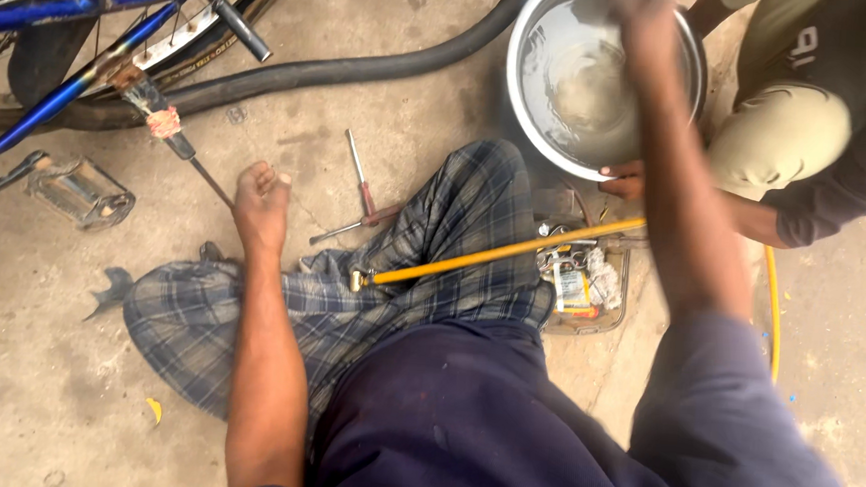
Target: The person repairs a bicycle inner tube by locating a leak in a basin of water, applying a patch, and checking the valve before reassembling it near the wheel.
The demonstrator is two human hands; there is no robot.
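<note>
Down low first: the person squats on the concrete floor (pixel 24 379), dark shirt and checked cloth nearest the camera. A yellow hose (pixel 503 250) w/ a brass end fitting lies across the lap, long axis running from lower left up to the right, toward the basin. Just beyond it sits a small clear tray (pixel 586 283) of patches and bits.

The left hand (pixel 260 203) is curled into a loose fist, knuckles on the floor, holding nothing I can make out. It rests just beside a thin metal rod (pixel 183 148) w/ a taped handle, and near a couple of tyre levers (pixel 361 194) to its right.

The right hand (pixel 642 21) is the farther one, reaching up and away over the steel basin (pixel 521 109) of water; it's blurred, so whether it's clamped on anything I cannot tell. The basin lies ahead and right of the body, well apart from the left hand.

Another person's hand (pixel 625 178) grips the basin's near rim. Farther off: black inner tube (pixel 343 70), blue bicycle (pixel 57 10), a loose pedal (pixel 80 192).
</note>
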